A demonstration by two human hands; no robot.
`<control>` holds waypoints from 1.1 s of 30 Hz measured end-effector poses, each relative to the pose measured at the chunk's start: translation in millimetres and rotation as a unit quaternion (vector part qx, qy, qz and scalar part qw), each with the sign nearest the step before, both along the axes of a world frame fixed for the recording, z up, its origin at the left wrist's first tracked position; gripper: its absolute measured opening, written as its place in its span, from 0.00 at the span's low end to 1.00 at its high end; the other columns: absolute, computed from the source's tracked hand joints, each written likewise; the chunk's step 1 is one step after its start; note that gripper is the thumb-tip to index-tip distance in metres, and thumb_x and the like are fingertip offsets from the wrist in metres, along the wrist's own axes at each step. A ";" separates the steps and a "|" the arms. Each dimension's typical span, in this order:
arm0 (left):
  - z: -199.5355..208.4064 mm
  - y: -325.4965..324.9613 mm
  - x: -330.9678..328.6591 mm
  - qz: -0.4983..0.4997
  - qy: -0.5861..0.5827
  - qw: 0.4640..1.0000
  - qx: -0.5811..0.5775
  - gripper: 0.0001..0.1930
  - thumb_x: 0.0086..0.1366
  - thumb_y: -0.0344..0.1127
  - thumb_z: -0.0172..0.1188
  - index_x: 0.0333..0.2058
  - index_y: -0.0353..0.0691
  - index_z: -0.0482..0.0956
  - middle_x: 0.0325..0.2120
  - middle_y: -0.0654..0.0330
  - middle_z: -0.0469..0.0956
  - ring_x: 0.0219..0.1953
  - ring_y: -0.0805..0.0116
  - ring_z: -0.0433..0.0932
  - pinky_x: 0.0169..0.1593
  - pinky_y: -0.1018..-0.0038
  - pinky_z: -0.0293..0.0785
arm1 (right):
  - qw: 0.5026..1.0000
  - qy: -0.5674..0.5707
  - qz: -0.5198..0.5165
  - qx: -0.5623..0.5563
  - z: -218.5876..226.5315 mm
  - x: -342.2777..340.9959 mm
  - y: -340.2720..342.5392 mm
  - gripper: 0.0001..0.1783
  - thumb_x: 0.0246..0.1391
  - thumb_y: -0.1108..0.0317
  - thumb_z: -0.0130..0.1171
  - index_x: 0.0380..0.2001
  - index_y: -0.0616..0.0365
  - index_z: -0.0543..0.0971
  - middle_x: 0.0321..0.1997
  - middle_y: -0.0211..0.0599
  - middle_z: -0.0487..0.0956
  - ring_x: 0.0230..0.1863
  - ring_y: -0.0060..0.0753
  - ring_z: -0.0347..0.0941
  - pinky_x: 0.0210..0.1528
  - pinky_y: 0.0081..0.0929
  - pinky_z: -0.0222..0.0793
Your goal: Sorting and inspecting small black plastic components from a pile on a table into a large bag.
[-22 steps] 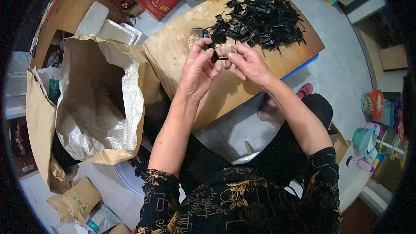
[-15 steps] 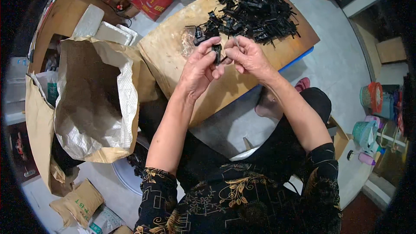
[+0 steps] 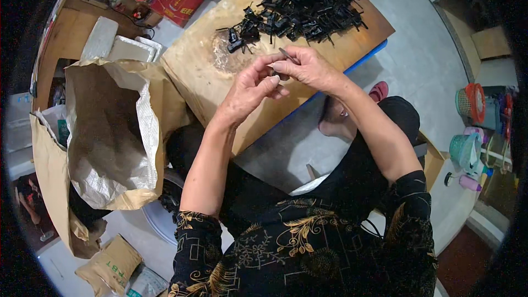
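Note:
My two hands meet over the near part of a wooden board [image 3: 187, 60]. A small black plastic part [image 3: 280, 75], mostly hidden by fingers, is pinched in my left hand [image 3: 247, 92]. My right hand [image 3: 311, 70] is closed around a slim grey blade-like tool [image 3: 287, 55], and its fingertips touch the black part. Just beyond my hands, a heap of black plastic parts [image 3: 311, 5] with thin protruding stems covers the far side of the board. Small pale scraps [image 3: 224, 55] lie beside the heap's left end.
On my left stands a large open paper sack [image 3: 110, 132] with a white woven lining. White foam boxes [image 3: 129, 48] and a red carton [image 3: 173, 0] sit beyond it. A filled paper bag [image 3: 110, 264] lies on the floor at lower left. Baskets [image 3: 467, 104] stand far right.
My hands have drawn closer together, and the right one now covers most of the black part. The grey tool shows more clearly. The whole view has shifted slightly.

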State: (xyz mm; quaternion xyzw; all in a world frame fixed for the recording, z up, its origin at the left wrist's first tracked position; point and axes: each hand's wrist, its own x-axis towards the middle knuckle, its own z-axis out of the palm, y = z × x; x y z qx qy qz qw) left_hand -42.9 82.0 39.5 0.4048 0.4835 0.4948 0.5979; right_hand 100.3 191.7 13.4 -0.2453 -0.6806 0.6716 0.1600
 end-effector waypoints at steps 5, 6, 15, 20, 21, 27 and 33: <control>-6.7 0.6 0.1 0.021 0.026 0.999 0.016 0.18 0.62 0.27 0.46 0.51 0.38 0.63 0.33 0.59 0.73 0.33 0.72 0.75 0.35 0.80 0.73 | 0.996 0.064 -0.056 0.038 -9.8 -11.1 -6.1 0.16 0.54 0.57 0.52 0.32 0.61 0.74 0.21 0.25 0.71 0.20 0.13 0.63 0.20 0.14 0.59; -6.3 0.4 0.2 0.053 0.008 0.999 0.007 0.17 0.62 0.27 0.45 0.51 0.38 0.63 0.33 0.58 0.73 0.33 0.72 0.75 0.35 0.80 0.73 | 0.996 0.064 -0.053 0.038 -3.8 -11.7 -8.0 0.16 0.54 0.57 0.52 0.32 0.61 0.74 0.21 0.25 0.71 0.20 0.13 0.63 0.20 0.14 0.59; -17.2 -0.5 -7.6 0.155 0.033 0.987 0.029 0.17 0.63 0.28 0.46 0.51 0.37 0.63 0.32 0.59 0.74 0.32 0.73 0.75 0.35 0.78 0.73 | 0.970 -0.006 -0.054 -0.238 26.0 -19.2 -34.8 0.20 0.60 0.56 0.39 0.52 0.53 0.62 0.15 0.20 0.61 0.11 0.09 0.48 0.10 0.09 0.41; -21.6 -0.1 -9.7 0.155 0.080 0.984 0.036 0.17 0.63 0.28 0.46 0.51 0.38 0.63 0.32 0.61 0.73 0.33 0.74 0.74 0.35 0.78 0.74 | 0.971 0.014 -0.053 -0.233 19.0 -27.5 -36.2 0.18 0.61 0.58 0.39 0.51 0.53 0.62 0.15 0.19 0.61 0.10 0.09 0.48 0.09 0.09 0.42; -20.9 -0.3 -9.4 0.159 0.083 0.983 0.038 0.17 0.63 0.28 0.46 0.51 0.38 0.64 0.33 0.60 0.73 0.33 0.74 0.74 0.35 0.78 0.74 | 0.970 0.017 -0.053 -0.236 19.3 -29.2 -37.0 0.18 0.61 0.59 0.39 0.51 0.53 0.63 0.15 0.19 0.60 0.10 0.09 0.47 0.09 0.09 0.42; -18.3 -4.4 -10.8 0.183 0.090 0.978 0.046 0.17 0.62 0.27 0.46 0.51 0.38 0.65 0.35 0.60 0.73 0.34 0.75 0.73 0.35 0.78 0.74 | 0.959 0.021 -0.054 -0.278 24.4 -37.5 -42.4 0.16 0.61 0.59 0.39 0.49 0.51 0.63 0.14 0.17 0.57 0.10 0.08 0.46 0.09 0.09 0.42; -27.7 -1.5 -13.3 0.269 0.223 0.933 0.091 0.14 0.60 0.24 0.49 0.45 0.36 0.70 0.31 0.60 0.75 0.31 0.78 0.72 0.33 0.80 0.72 | 0.963 -0.009 -0.057 -0.263 21.2 -56.0 -39.5 0.15 0.60 0.59 0.40 0.49 0.47 0.63 0.13 0.16 0.56 0.10 0.08 0.45 0.09 0.09 0.41</control>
